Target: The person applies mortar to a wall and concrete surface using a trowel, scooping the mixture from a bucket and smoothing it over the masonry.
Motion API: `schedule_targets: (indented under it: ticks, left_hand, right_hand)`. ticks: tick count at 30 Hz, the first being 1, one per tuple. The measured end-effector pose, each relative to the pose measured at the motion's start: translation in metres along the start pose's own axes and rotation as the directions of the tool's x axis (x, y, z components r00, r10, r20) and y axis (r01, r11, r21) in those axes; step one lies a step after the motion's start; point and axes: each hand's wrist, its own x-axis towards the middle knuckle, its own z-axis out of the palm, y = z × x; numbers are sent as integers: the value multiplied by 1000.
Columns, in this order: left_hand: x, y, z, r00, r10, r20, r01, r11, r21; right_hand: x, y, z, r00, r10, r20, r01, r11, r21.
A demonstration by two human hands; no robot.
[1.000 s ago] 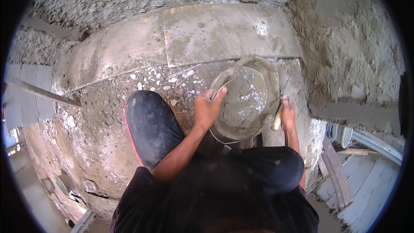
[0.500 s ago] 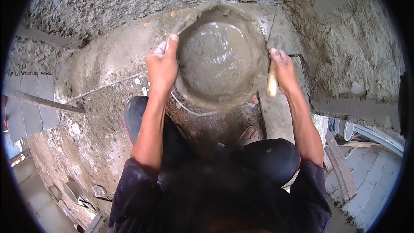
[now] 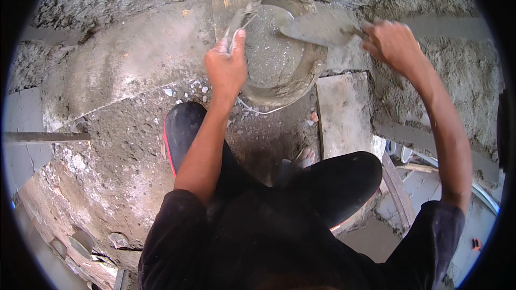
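My left hand (image 3: 226, 70) is closed on the left rim of a round, mortar-caked bucket (image 3: 279, 95). Wet grey mortar (image 3: 266, 56) lies inside it, and a thin wire handle hangs by its near side. To the right, my right hand (image 3: 395, 45) is wrapped round the handle of a trowel (image 3: 320, 27). The trowel's blade, coated with mortar, reaches left across the bucket's right rim, its tip over the mortar. The trowel's handle is mostly hidden by my fingers.
Rough mortar-covered walls rise at the far side and at the right (image 3: 451, 80). A pale board (image 3: 344, 110) lies right of the bucket, near my knee. Rubble (image 3: 169, 92) litters the ground. A bar (image 3: 48, 137) juts in from the left, and a plank (image 3: 398, 190) leans lower right.
My right hand has left the bucket's right side and moved right and away, swinging the trowel blade over the bucket. The bucket sits slightly farther off, with my left hand still on its rim.
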Motion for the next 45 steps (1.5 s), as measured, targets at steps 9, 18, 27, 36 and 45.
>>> schedule_targets:
  ticks: [9, 18, 27, 36, 45]
  left_hand:
    - [-20, 26, 37, 994, 94, -62, -100, 989, -105]
    - [-27, 43, 36, 999, 41, -10, -41, 999, -10]
    - [-19, 52, 60, 990, 103, -92, -89, 985, 146]
    - [-16, 89, 82, 997, -22, -76, 43, 954, 296]
    - [-19, 72, 59, 973, -70, -219, 118, 969, 217]
  right_hand:
    - [49, -73, 94, 932, -189, 309, 63, 925, 376]
    - [16, -98, 98, 851, -349, 393, -302, 288, 909]
    - [12, -32, 113, 768, -524, 369, -354, 132, 926]
    - [67, 37, 73, 918, -211, -337, 283, 942, 179]
    - [27, -5, 77, 872, -404, -278, 469, 851, 236]
